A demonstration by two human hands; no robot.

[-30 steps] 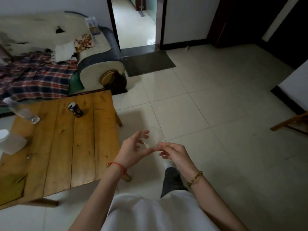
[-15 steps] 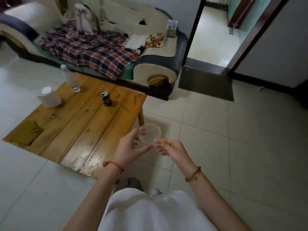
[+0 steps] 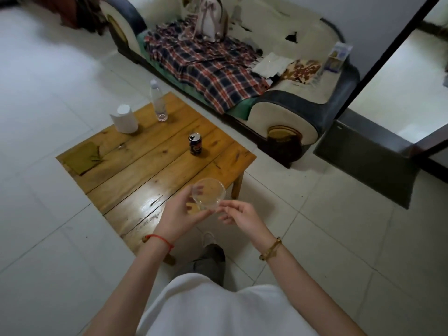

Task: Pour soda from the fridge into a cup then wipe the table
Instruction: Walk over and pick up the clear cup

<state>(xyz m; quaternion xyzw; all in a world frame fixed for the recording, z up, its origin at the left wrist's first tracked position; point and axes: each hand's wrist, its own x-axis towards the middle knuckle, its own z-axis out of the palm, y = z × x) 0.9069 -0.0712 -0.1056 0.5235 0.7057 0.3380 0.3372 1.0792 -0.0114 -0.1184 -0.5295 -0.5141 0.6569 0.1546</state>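
A clear cup (image 3: 209, 194) is held in the air over the near right corner of the wooden table (image 3: 135, 170), just short of that edge, its mouth turned up toward the camera. The left hand (image 3: 180, 214) cradles it from seven o'clock, its fingers (image 3: 197, 190) curled up round the far side of the wall with the thumb underneath. The right hand (image 3: 240, 213) comes in from four o'clock, fingers loosely bent, thumb and forefinger tips at the cup's lower rim; whether they pinch it or only touch it cannot be told. A red string circles the left wrist and a brownish bracelet the right. On the table, at eleven o'clock from the cup and well apart from it, a soda can (image 3: 195, 143) stands upright with its top showing. Farther off in the same direction a clear plastic bottle (image 3: 158, 101) stands near the table's far edge, and just beside it, at its eight o'clock, a white paper roll (image 3: 124, 118). An olive cloth (image 3: 81, 160) lies flat at the table's left corner, at ten o'clock from the cup. Beyond the table a sofa (image 3: 286, 110) carries a plaid blanket (image 3: 208, 69).
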